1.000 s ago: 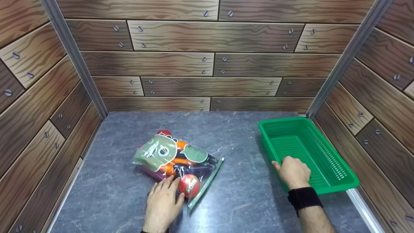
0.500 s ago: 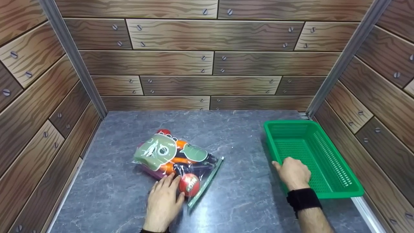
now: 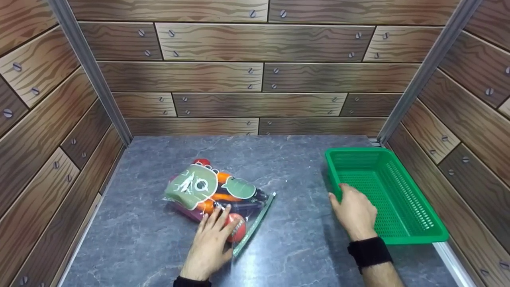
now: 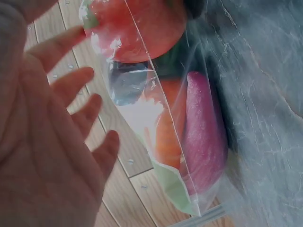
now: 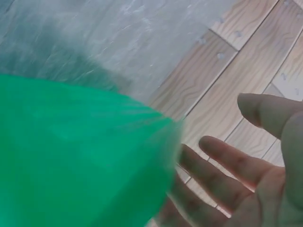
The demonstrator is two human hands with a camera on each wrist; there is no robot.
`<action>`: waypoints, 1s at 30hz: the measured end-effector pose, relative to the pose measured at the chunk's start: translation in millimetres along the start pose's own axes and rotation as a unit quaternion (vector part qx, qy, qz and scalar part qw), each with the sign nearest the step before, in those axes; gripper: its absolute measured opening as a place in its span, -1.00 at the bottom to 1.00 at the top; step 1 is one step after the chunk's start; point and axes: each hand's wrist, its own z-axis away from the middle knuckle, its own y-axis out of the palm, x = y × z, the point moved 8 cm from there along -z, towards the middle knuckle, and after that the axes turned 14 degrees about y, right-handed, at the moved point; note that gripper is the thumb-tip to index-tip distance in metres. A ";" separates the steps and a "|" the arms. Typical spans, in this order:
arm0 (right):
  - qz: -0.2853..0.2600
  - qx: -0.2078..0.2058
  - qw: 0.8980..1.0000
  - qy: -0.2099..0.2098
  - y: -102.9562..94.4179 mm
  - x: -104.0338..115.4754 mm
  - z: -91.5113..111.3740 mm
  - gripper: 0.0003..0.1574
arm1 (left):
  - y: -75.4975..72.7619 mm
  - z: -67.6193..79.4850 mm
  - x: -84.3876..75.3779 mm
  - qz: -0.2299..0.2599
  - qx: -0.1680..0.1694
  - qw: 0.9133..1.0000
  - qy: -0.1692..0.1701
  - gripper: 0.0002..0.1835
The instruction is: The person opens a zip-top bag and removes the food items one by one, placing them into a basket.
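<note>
On the grey table lies a clear zip bag (image 3: 195, 187) with green printed patches. It holds several vegetable-like pieces, among them a red round one (image 4: 137, 33), an orange carrot-like one (image 4: 170, 127) and a purple eggplant-like one (image 4: 203, 137). My left hand (image 3: 209, 243) is over the bag's near edge, fingers spread, partly covering a red round label (image 3: 238, 229); whether it touches the bag I cannot tell. At the left rim of a green plastic basket (image 3: 366, 183) is my right hand (image 3: 354, 211). Its fingers are straight and loose in the right wrist view, gripping nothing.
Wood-patterned panels (image 3: 263, 75) wall in the table (image 3: 295, 167) at the back and both sides. The basket stands close to the right wall, its near right corner over a metal rail (image 3: 448, 257). Grey metal posts (image 3: 402, 95) mark the back corners.
Gripped by my right hand, the basket slid slightly right, then stopped. The right hand has since let go of its rim and shifted left. My left hand moved right, over the red label.
</note>
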 end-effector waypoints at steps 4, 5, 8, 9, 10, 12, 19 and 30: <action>-0.021 -0.035 0.999 -0.031 -3.5 16.1 11.5 -0.35 | 9.6 -2.3 -2.2 -0.004 0.025 0.999 0.020 0.11; -0.024 -0.040 0.998 -0.038 -3.4 19.7 13.9 -0.35 | 11.9 -3.1 -2.8 -0.009 0.026 0.999 0.024 0.12; -0.031 -0.050 0.996 -0.060 -1.4 30.7 20.0 -0.36 | 17.2 -6.5 -5.5 -0.028 0.022 0.999 0.038 0.06; -0.032 -0.052 0.996 -0.067 0.1 33.7 21.3 -0.37 | 18.0 -8.1 -7.0 -0.036 0.019 0.998 0.046 0.01; -0.033 -0.053 0.995 -0.072 1.6 36.5 22.6 -0.37 | 18.7 -9.6 -8.6 -0.041 0.018 0.998 0.053 -0.06; -0.036 -0.053 0.994 -0.084 4.9 41.1 25.2 -0.39 | 19.8 -12.5 -11.2 -0.045 0.016 0.996 0.069 -0.20; -0.042 -0.058 0.991 -0.111 14.0 49.7 32.2 -0.39 | 17.0 -18.9 -12.5 -0.028 -0.036 0.994 0.102 -0.73; -0.041 -0.047 0.988 -0.144 33.8 56.2 35.6 -0.37 | -10.7 -18.9 -14.8 -0.077 -0.141 0.977 0.141 -0.72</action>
